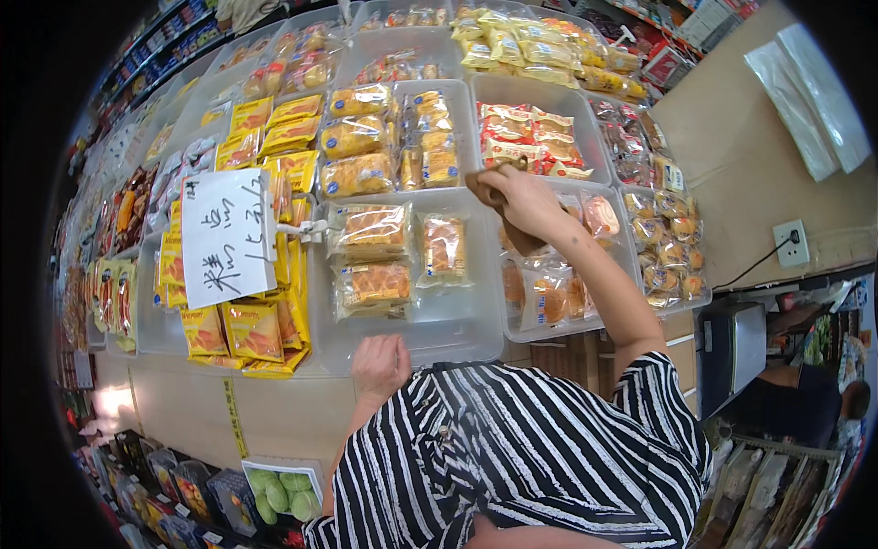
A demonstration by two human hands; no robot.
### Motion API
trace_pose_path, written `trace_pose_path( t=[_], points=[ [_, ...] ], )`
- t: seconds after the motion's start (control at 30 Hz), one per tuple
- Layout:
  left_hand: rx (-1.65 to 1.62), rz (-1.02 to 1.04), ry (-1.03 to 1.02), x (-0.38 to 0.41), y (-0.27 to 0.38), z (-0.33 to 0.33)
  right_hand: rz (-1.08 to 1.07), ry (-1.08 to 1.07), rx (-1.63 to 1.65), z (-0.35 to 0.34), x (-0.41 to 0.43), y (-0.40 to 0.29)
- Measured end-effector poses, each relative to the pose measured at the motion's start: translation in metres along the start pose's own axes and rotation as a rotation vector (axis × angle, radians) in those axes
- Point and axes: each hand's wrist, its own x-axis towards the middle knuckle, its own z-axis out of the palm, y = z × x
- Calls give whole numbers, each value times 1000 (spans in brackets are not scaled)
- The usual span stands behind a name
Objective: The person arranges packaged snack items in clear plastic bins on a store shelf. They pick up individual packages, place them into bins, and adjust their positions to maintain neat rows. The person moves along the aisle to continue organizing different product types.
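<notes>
My right hand (525, 199) grips a brown cloth (525, 239), which hangs at the corner where several clear plastic bins meet. Just beyond it is a bin of red-and-cream wrapped pastries (531, 134); below the cloth, another bin holds round packaged buns (549, 291). Fingers curled, my left hand (381, 364) rests at the front rim of the middle plastic bin (453, 329). That bin contains a few stacks of bread in clear wrappers (374, 233), grouped on its left and middle. Whether the left fingers hook the rim is hidden.
A handwritten price sign (226, 237) stands on a white clip (305, 230) above yellow snack packets (254, 333). Clear plastic bags (809, 99) lie on the beige counter at right, near a wall socket (791, 241) with a cord. A person (789, 405) is at the right edge.
</notes>
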Motion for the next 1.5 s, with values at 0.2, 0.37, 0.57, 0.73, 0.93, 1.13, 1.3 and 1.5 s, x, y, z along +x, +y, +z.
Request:
trace_pose_path(
  t=[0.2,0.37,0.57,0.73,0.93,1.13,1.3,1.5],
  points=[
    [10,-6,4,-3,-1,3,206,-128,-187,9,21,40],
    [-7,-10,2,-4,-2,3,386,-240,-274,-23,12,91],
    [23,-10,13,-1,0,2,415,-347,-328,-29,20,91],
    [28,1,19,-2,-2,2,307,-148,66,1,33,63],
    [6,-2,1,0,-1,0,296,-93,46,2,42,39],
    [30,-22,11,-1,0,1,125,-198,-134,24,2,-4],
    [41,-34,29,1,1,0,71,-417,53,-12,1,-14],
    [47,-23,1,2,1,-4,242,178,156,18,49,26]
  ],
)
